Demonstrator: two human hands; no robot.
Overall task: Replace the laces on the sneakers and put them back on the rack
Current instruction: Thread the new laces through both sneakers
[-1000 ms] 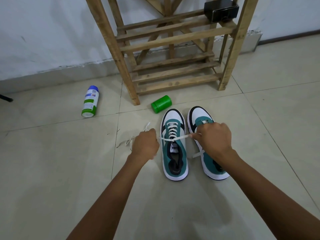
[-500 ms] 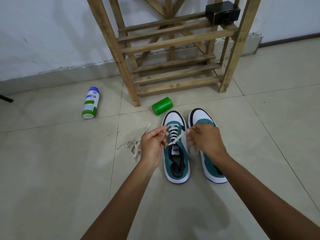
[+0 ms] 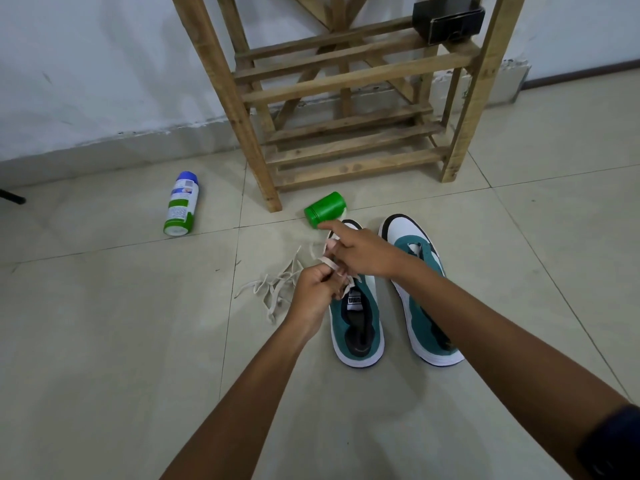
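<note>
Nearest, the left hand [image 3: 317,294] pinches the white lace [image 3: 329,262] over the tongue of the left sneaker [image 3: 358,317], and the right hand [image 3: 362,252], touching it, curls round the same lace with its forefinger out: tying, I judge. A loose lace [image 3: 273,289] lies left of the hands. Right of them the right sneaker [image 3: 420,292] shows little lacing, and the rack [image 3: 349,84] beyond holds neither shoe, so much remains.

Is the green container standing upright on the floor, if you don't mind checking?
No, the green container lies on its side on the floor tiles beside the rack's leg.
</note>
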